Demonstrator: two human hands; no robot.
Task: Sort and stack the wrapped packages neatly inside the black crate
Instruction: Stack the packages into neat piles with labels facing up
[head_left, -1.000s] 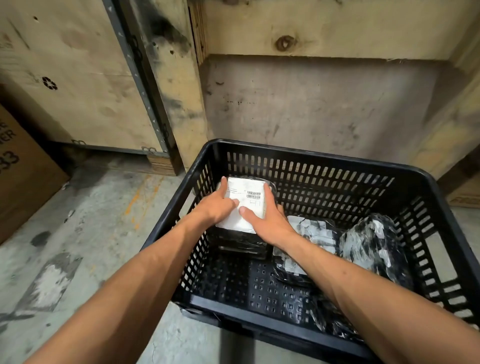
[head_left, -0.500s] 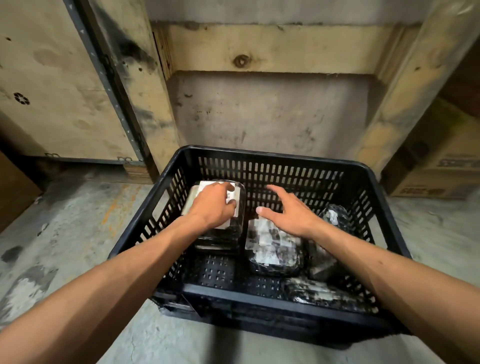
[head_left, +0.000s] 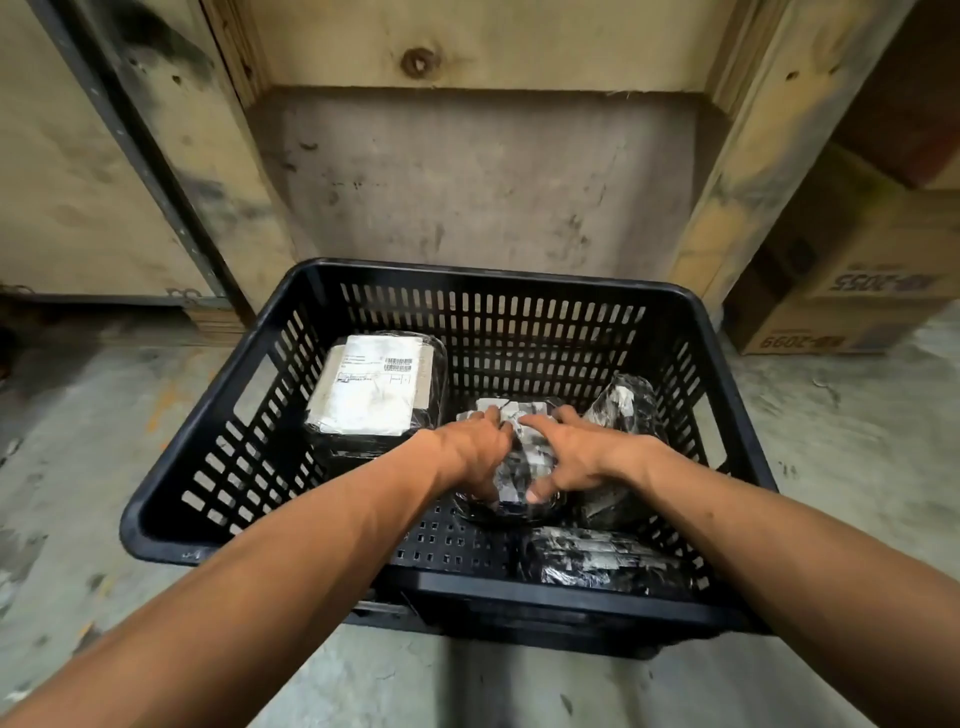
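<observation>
Black slotted plastic crate sits on the concrete floor. Both hands, left hand and right hand, curl around a black-film wrapped package at its middle, one on each side. Far left, a film-wrapped package with a white barcode label, print too small to read. Two more wrapped packages lie right and near right. A brown cardboard box at far right shows upside-down digits that look like "2099".
</observation>
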